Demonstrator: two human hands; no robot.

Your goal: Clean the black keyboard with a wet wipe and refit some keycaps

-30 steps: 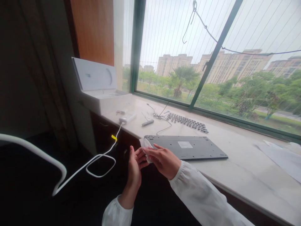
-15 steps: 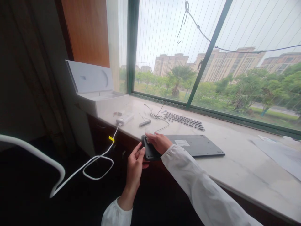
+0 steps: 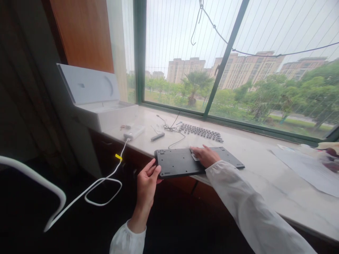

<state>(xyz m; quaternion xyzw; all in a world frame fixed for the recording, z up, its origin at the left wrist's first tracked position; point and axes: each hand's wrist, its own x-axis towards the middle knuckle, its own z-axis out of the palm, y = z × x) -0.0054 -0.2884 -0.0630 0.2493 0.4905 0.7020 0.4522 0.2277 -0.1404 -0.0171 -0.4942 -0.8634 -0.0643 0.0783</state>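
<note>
A black keyboard (image 3: 174, 164) lies underside up across the front edge of the windowsill counter, its left end jutting out past the edge. My left hand (image 3: 147, 180) grips that left end, thumb on the near side. My right hand (image 3: 205, 155) presses on the middle of the underside, fingers bent over what looks like a white tissue, mostly hidden beneath them. A pale label (image 3: 195, 157) shows partly by the fingertips. Behind the keyboard, loose keycaps (image 3: 202, 132) lie in rows beside a thin dark cable (image 3: 171, 128).
A dark grey stick-like item (image 3: 157, 137) and a white adapter (image 3: 134, 132) with a white cord (image 3: 103, 180) are at the left. An open white box (image 3: 116, 114) stands in the corner. Papers (image 3: 307, 171) lie at the right of the counter (image 3: 267, 190), below the window.
My right hand has slid rightward along the keyboard's underside from its left end to the middle. My left hand keeps its grip. The whole view has shifted slightly.
</note>
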